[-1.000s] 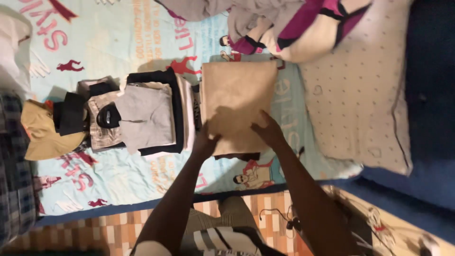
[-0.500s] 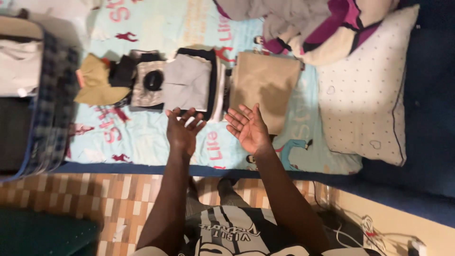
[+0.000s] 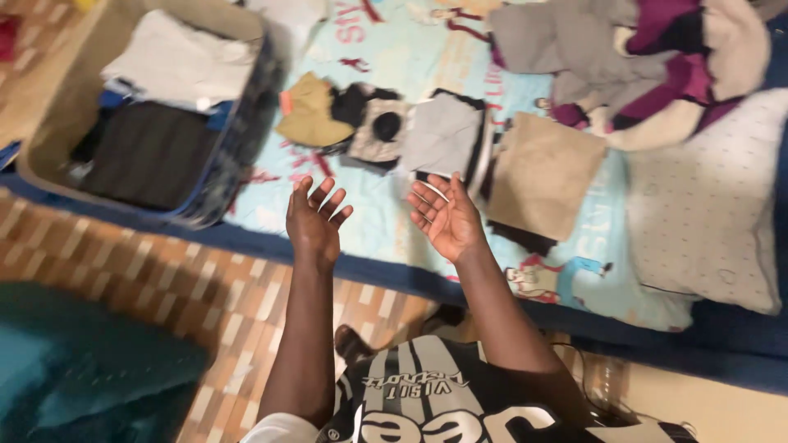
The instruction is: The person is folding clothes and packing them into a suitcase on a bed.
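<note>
1. Both our hands have lifted off the folded tan cloth, which they pressed flat a second ago; our view has swung left since then, so an open suitcase now shows at the upper left.
2. Our left hand and right hand hover at frame centre, fingers spread, palms up, holding nothing.
3. That tan cloth lies right of centre on the bed, just beyond our right hand, over a darker piece. We judge it soft, light and limp; taking it under both long edges would keep the fold.
4. Left of it sits a grey folded garment on a dark-and-white stack, equally floppy by our guess, then a pale piece with a black roll, then a mustard garment.
5. All rest on a pale blue printed bedsheet, a soft, yielding surface.
6. At upper right lie a rumpled grey-and-purple heap and a dotted pillow.
7. Below is a brick-patterned floor, with a teal cushion at lower left.
</note>
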